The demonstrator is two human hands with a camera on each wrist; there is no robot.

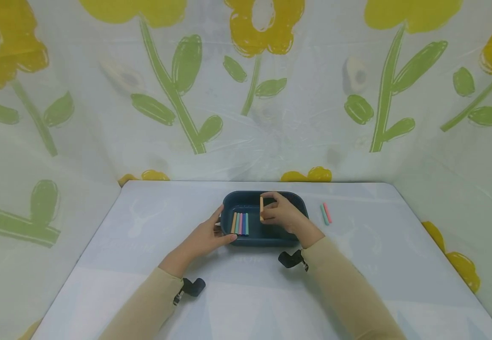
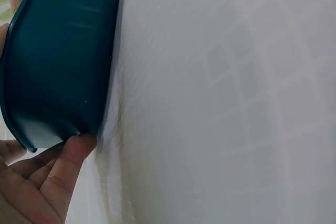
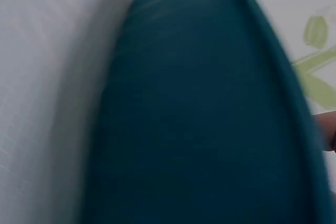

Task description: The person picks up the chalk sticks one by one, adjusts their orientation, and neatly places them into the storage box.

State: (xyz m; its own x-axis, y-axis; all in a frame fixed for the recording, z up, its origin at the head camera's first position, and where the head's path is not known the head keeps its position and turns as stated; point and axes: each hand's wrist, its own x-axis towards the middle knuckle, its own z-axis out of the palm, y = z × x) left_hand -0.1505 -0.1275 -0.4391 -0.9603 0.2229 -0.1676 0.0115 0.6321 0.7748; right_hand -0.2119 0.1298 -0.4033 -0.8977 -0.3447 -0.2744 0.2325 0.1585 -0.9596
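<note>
A dark teal tray (image 1: 267,242) with rounded corners rests on the table. My left hand (image 1: 203,237) grips its left end, thumb at the front rim. The left wrist view has those fingers (image 2: 63,177) against the tray's outer wall (image 2: 58,66). Over the tray's inside, my right hand (image 1: 286,216) pinches an orange chalk stick (image 1: 261,208), held roughly lengthwise away from me. Several coloured chalk sticks (image 1: 240,224) lie side by side at the tray's left. In the right wrist view the blurred tray wall (image 3: 199,103) hides most of the right hand.
To the right of the tray, a green chalk stick (image 1: 324,214) and a pink chalk stick (image 1: 328,213) lie close together on the pale table (image 1: 237,302). Behind the table's back edge hangs a flower-printed sheet (image 1: 305,108), which also runs along both sides.
</note>
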